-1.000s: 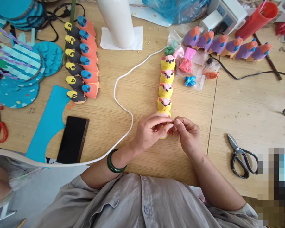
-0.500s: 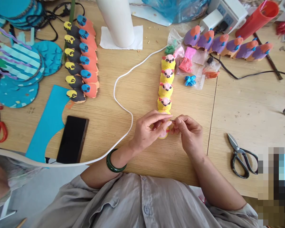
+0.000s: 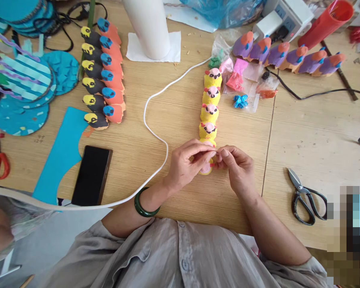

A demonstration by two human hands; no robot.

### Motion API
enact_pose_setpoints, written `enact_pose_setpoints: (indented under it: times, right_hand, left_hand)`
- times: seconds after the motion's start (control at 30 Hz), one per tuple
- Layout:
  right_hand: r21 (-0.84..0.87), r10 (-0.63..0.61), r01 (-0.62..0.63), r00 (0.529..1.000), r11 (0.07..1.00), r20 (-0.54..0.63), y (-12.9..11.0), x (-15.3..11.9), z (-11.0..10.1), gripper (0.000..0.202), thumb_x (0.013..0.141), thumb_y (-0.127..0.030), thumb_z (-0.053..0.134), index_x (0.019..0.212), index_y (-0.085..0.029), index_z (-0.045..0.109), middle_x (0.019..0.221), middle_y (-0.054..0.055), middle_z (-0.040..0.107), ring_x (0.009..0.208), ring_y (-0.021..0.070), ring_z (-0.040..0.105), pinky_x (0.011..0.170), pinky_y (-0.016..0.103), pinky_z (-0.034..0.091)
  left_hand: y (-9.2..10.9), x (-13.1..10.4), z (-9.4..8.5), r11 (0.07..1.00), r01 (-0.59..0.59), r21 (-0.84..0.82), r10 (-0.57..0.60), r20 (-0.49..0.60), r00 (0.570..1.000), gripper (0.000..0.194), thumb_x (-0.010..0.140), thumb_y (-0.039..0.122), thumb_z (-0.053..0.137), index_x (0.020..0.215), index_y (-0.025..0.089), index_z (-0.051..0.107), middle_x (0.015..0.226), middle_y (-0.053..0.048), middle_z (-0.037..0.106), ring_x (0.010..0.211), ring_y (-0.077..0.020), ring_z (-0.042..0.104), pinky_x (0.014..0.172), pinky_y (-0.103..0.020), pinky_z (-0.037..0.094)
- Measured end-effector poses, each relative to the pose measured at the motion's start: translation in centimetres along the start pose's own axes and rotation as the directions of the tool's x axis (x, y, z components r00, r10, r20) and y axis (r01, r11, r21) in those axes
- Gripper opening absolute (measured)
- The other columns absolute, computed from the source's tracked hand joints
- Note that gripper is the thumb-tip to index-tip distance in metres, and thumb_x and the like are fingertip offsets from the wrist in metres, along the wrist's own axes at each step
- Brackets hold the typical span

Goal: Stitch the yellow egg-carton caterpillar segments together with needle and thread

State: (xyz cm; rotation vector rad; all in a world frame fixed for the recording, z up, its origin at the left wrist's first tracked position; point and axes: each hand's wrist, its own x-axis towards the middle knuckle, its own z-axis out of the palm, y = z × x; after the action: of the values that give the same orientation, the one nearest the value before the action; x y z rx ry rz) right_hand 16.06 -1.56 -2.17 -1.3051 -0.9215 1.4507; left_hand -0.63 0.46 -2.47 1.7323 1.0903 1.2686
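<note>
In the head view, the row of yellow bumps (image 3: 211, 114) lies on the table (image 3: 243, 132), pointing toward its near edge. The left hand (image 3: 184, 166) reaches over the row, hiding some of it, and the low end pokes out below the fingers. The right hand (image 3: 240, 168) is just beside the row, on its right. Both hands pinch their fingertips shut, close together. Anything in them is too small to tell.
</note>
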Motion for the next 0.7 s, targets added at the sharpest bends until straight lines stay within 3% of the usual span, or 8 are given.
enact_pose_setpoints:
  times: [0.3,0.57,0.7]
  right_hand:
    - [0.078,0.002,-0.001,1.0,0.997,-0.02,0.28,0.3,-0.15,0.03,0.084,-0.049,0.087,0.078,-0.023,0.075,0.067,-0.003,0.065,0.056,0.0099,0.057,0.055,0.024,0.056]
    - [0.018,-0.016,0.016,1.0,1.0,-0.022,-0.28,0.0,-0.08,0.03,0.092,-0.051,0.079,0.085,-0.022,0.077,0.07,-0.002,0.065,0.058,0.0102,0.059,0.058,0.025,0.055]
    - [0.035,-0.028,0.029,1.0,0.999,-0.012,-0.26,0.06,0.0,0.029,0.088,-0.047,0.084,0.078,-0.021,0.076,0.065,-0.003,0.064,0.055,0.0088,0.057,0.053,0.022,0.051]
  left_hand:
    - [0.15,0.13,-0.19,0.999,0.038,-0.016,-0.038,0.027,0.999,0.011,0.097,0.023,0.076,0.106,0.019,0.081,0.092,-0.004,0.079,0.081,-0.0122,0.073,0.068,-0.021,0.057]
    - [-0.11,0.01,-0.03,0.998,0.038,-0.045,-0.039,-0.011,0.999,0.007,0.098,0.02,0.074,0.1,0.02,0.081,0.093,-0.003,0.08,0.084,-0.0121,0.074,0.07,-0.021,0.057]
    - [-0.14,0.01,-0.02,1.0,-0.007,-0.023,0.007,0.008,1.0,0.007,0.097,0.017,0.075,0.101,0.02,0.08,0.094,-0.003,0.081,0.085,-0.0121,0.075,0.075,-0.021,0.059]
